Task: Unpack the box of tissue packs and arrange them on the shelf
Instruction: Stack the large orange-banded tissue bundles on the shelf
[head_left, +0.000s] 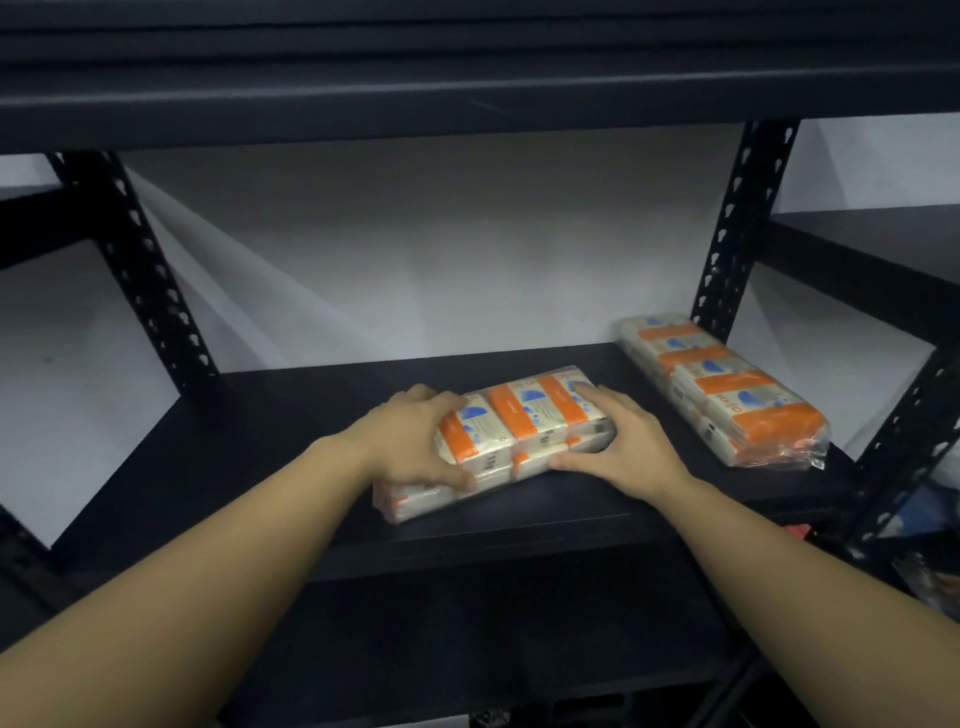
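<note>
A black metal shelf (260, 415) with a flat, matte board is framed by perforated angle-iron uprights, one at the left (140, 270) and one at the right (737, 228), against a pale wall. Near the middle of the board a multipack of tissue packs (519, 431) is lying slightly askew, its left end nearer the front edge. It is a long rectangular block wrapped in clear glossy film, cream-coloured with orange bands and blue drop-like marks; print is too blurred to be read. Its left end is gripped by the left hand (410, 441), fingers curled over the top and thumb pressed along the front face. Its right part is held by the right hand (623, 441), fingers laid over the top, thumb against the front side. Further right, well apart, a second, similar multipack (727, 389) is lying flat beside the right upright, crinkled film gathered at its near end.
</note>
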